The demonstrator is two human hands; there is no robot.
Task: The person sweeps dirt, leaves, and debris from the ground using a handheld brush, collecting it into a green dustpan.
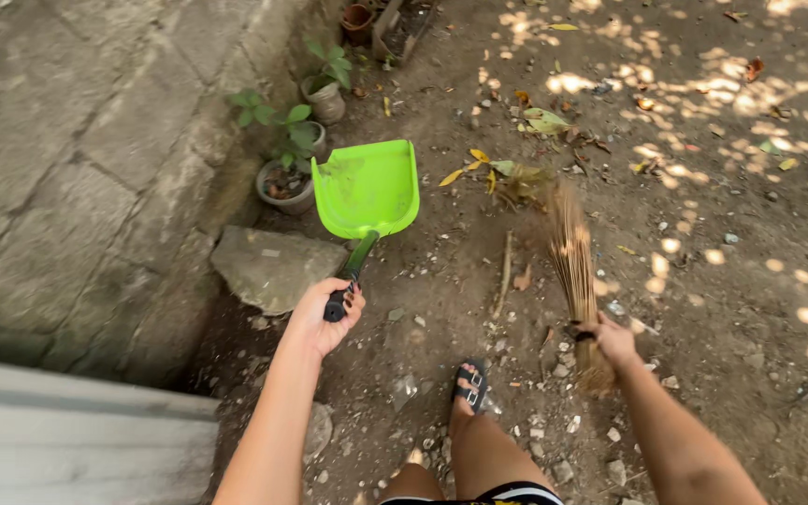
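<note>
- The left hand (327,316) is closed around the black handle of a bright green dustpan (367,190), held above the dirt by the potted plants (290,178).
- The right hand (612,341) grips a straw broom (572,257), bristles blurred, probably mid-sweep toward yellow leaves (479,168).
- Risk: a hard stroke could scatter leaves past the raised pan.

My left hand (324,316) is gripping the bright green dustpan (367,190) by its dark handle; my right hand (613,340) is clutching a stick broom (572,257), bristles blurring over yellow leaves (488,168) on dirt.
</note>
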